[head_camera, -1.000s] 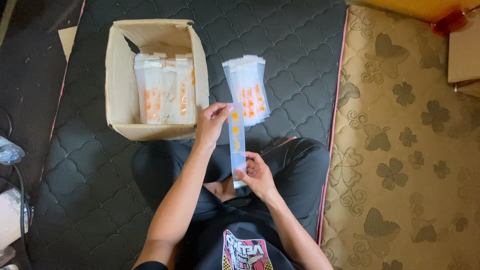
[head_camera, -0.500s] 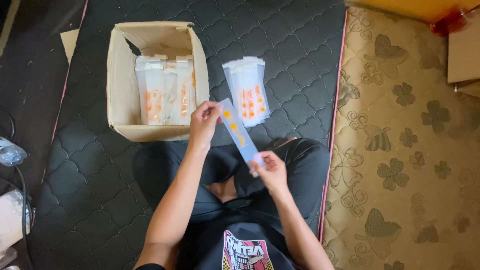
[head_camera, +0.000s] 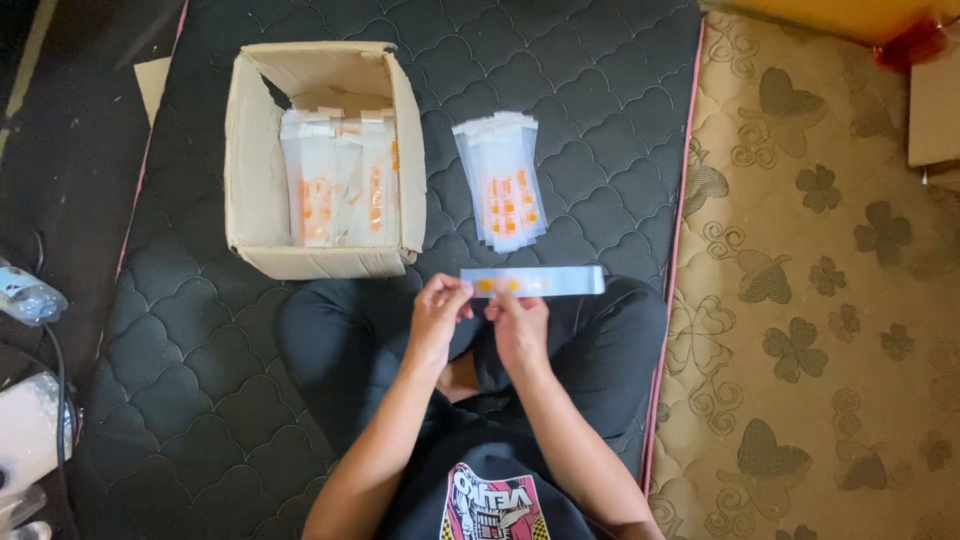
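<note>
Both hands, left hand (head_camera: 438, 305) and right hand (head_camera: 519, 318), pinch a clear packet strip (head_camera: 533, 282) level, long axis sideways, just below the cardboard box (head_camera: 252, 170); orange contents blurred.

One cardboard box (head_camera: 255, 190) is seen on the dark quilted mat (head_camera: 600, 90). Two hands are counted, a left hand (head_camera: 438, 308) and a right hand (head_camera: 518, 322); one long clear packet (head_camera: 535, 281) with orange spots is held between them. One fanned stack of like packets (head_camera: 502, 193) is noted beside the box; the number in it cannot be told. More packets (head_camera: 340, 178) are stood inside the box, roughly three bundles, individual count unclear. One patterned tan rug (head_camera: 820, 300) is seen alongside. One plastic bottle (head_camera: 28, 297) is noted at the edge.
</note>
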